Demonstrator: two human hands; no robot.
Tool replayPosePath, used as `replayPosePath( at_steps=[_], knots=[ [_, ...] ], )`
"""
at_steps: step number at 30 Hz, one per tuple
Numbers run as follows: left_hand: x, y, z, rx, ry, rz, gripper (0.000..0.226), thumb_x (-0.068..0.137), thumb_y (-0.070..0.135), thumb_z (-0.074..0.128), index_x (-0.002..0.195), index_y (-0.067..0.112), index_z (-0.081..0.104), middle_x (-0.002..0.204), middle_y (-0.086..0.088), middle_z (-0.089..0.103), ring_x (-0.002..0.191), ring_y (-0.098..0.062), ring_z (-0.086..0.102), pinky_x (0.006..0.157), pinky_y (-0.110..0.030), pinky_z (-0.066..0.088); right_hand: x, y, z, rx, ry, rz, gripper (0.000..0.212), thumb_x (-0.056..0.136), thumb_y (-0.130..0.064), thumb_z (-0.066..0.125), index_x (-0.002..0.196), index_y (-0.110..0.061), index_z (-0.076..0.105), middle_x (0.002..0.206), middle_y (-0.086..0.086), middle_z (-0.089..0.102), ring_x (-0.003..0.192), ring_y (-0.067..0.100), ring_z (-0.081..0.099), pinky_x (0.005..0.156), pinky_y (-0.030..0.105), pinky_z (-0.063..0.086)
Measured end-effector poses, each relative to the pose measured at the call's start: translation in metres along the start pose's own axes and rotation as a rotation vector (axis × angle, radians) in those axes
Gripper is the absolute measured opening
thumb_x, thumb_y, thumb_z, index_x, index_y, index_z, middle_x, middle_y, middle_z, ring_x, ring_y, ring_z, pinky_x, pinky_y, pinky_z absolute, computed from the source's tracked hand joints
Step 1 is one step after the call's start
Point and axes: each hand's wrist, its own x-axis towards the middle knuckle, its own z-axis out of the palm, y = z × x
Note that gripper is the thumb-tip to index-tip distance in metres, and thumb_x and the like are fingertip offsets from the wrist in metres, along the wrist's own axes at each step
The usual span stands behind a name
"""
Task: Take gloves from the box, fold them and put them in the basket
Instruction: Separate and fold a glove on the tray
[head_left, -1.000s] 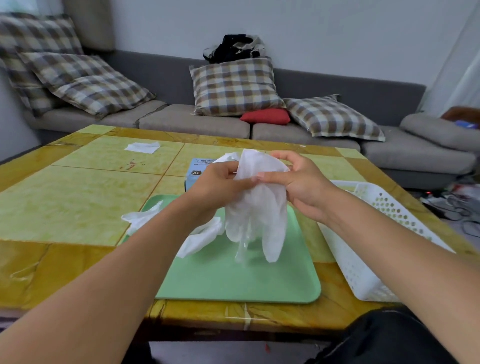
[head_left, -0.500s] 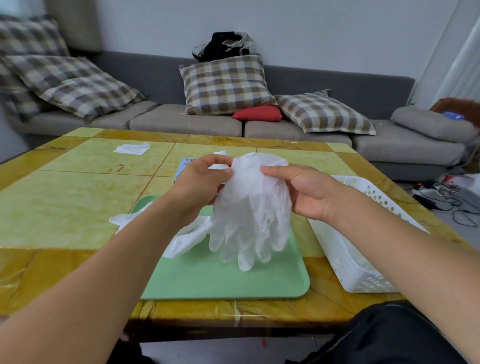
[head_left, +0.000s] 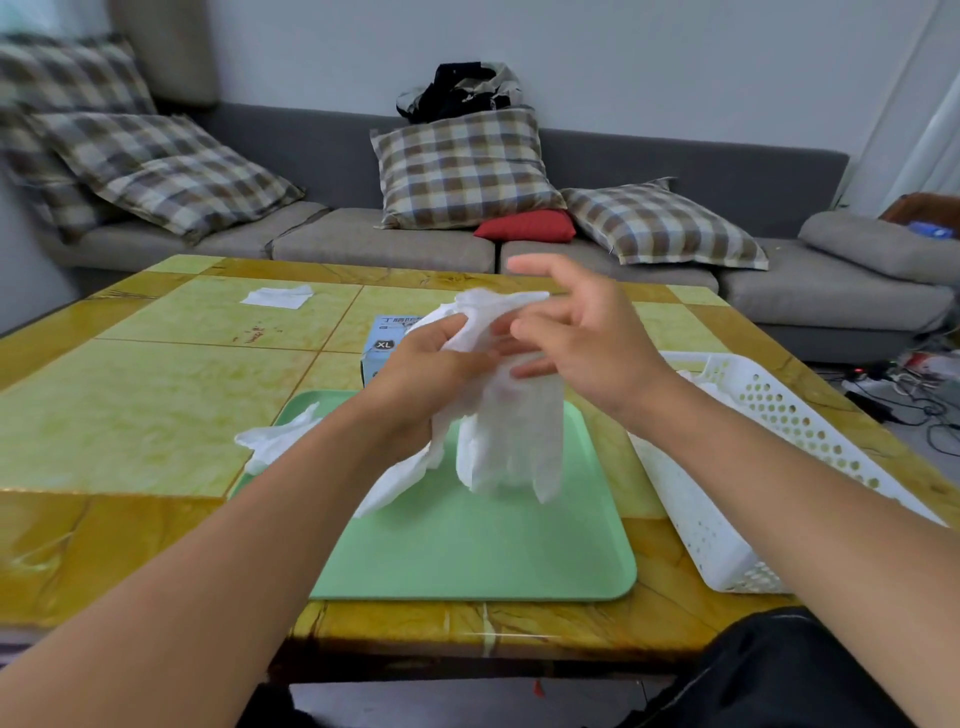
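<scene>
Setting: a home living room.
Seating: long grey sofa (head_left: 395, 244) against a plain pale wall (head_left: 623, 67).
Cushions: several brown-and-cream plaid cushions (head_left: 462, 169) on the sofa, plus one small red cushion (head_left: 527, 226).
Clothing: dark garments (head_left: 460, 91) heaped on the sofa back.
Table: low table (head_left: 130, 395) with a yellow-green marbled top in amber borders, standing in front of the sofa.
Floor: tangle of cables (head_left: 919, 389) at right.
Window: pale curtain (head_left: 935, 130) at the right edge.
</scene>
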Motion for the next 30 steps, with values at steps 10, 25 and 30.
replayPosePath(
  at_steps=[10, 25, 30],
  knots=[
    [-0.002, 0.014, -0.013, -0.214, -0.08, -0.199, 0.036, 0.105, 0.026, 0.049, 0.129, 0.001, 0.06, 0.123, -0.02, 0.068, 0.11, -0.031, 0.063, 0.102, -0.049, 0.045, 0.0, 0.023, -0.019, 0.366, -0.286, 0.547, 0.03, 0.077, -0.03, 0.077, 0.099, -0.011, 0.072, 0.092, 0.007, 0.073, 0.078, 0.019, 0.069, 0.072, 0.032, 0.058],
    [0.024, 0.027, -0.011, 0.259, 0.047, 0.378, 0.019, 0.103, 0.02, 0.056, 0.108, 0.02, 0.074, 0.104, 0.001, 0.077, 0.092, -0.014, 0.068, 0.086, -0.025, 0.055, 0.023, 0.032, -0.021, 0.24, 0.075, -0.045, 0.011, 0.091, -0.005, 0.072, 0.1, -0.01, 0.074, 0.096, 0.002, 0.078, 0.087, 0.011, 0.073, 0.081, 0.023, 0.057],
    [0.013, -0.02, -0.032, 0.711, -0.168, 0.085, 0.012, 0.095, 0.022, 0.069, 0.095, 0.029, 0.078, 0.09, 0.001, 0.078, 0.076, -0.006, 0.059, 0.075, -0.018, 0.046, 0.006, 0.067, -0.023, -0.187, -0.265, 0.086, 0.006, 0.086, -0.007, 0.078, 0.088, -0.003, 0.076, 0.072, -0.001, 0.058, 0.068, 0.011, 0.05, 0.064, 0.026, 0.037]
  ],
)
